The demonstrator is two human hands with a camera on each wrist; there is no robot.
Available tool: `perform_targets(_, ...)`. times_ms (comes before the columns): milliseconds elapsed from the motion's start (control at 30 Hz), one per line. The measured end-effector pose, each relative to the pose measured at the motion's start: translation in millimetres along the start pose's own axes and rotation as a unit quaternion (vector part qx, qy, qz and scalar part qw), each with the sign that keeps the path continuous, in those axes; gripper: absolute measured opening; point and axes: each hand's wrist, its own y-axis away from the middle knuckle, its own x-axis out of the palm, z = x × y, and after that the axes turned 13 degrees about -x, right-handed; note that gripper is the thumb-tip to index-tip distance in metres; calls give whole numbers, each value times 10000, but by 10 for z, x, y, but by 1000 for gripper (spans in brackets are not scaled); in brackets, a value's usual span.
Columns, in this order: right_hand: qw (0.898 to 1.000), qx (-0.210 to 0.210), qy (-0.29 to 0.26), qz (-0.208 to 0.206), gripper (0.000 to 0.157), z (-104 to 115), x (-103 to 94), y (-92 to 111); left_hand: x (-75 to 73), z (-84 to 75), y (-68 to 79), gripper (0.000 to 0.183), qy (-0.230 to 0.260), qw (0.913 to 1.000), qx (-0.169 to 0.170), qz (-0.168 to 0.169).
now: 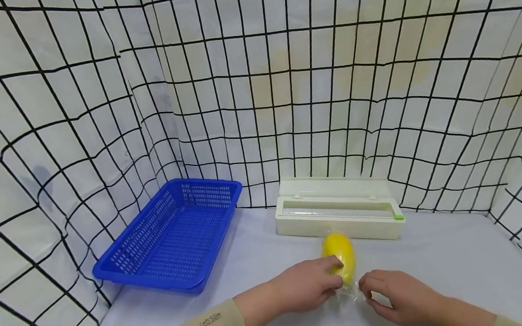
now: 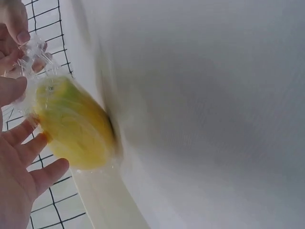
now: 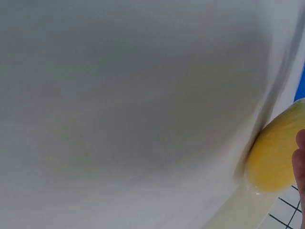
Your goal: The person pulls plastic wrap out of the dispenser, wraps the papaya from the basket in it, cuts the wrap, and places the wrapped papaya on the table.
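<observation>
A yellow mango (image 1: pixel 339 249), greenish at one end in the left wrist view, lies on the white table wrapped in clear plastic film (image 1: pixel 348 293). The film bunches up at the mango's near end. My left hand (image 1: pixel 303 285) holds that end from the left, its fingers against the fruit's side and its thumb by the gathered film. To the right, my right hand (image 1: pixel 405 297) pinches the loose film tail between thumb and fingers. In the right wrist view only part of the mango (image 3: pixel 274 160) and some fingertips (image 3: pixel 299 164) show at the right edge.
Just behind the mango stands a cream cling film dispenser (image 1: pixel 335 232), lid raised, a film roll inside and a green piece at its right end. A blue plastic basket (image 1: pixel 137 284) sits at the left. Black-grid netting over white sheeting (image 1: pixel 255 92) encloses the table.
</observation>
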Motion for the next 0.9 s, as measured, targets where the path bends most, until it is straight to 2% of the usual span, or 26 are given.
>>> perform_targets(167,9937,758,-804,-200,25,45,11,-12,-2,49,4,15,243,9997,3,88)
perform_targets(267,9923,962,-768,-146,29,40,3,-10,44,85,0,17,275,9995,119,19)
perform_targets(367,9936,1052,-343,233,41,17,-21,-25,91,108,-2,22,209,9993,283,-147)
perform_targets(433,9942,883,136,603,48,-10,-17,-39,106,111,-13,27,157,9991,342,-214)
perform_targets(500,9927,455,686,882,50,-45,15,-67,106,109,-31,30,181,9993,289,-175)
perform_targets(633,9794,-480,1642,1068,52,-120,114,-160,96,114,-76,29,104,9996,182,-186)
perform_targets(700,9733,-749,1918,1014,50,-147,148,-218,98,123,-93,25,35,9994,193,-276)
perform_targets(767,9721,-872,2006,846,46,-165,165,-258,93,131,-102,21,40,9993,184,-323)
perform_targets(900,9809,-879,1711,298,26,-169,168,-288,80,145,-90,15,218,9991,155,-326)
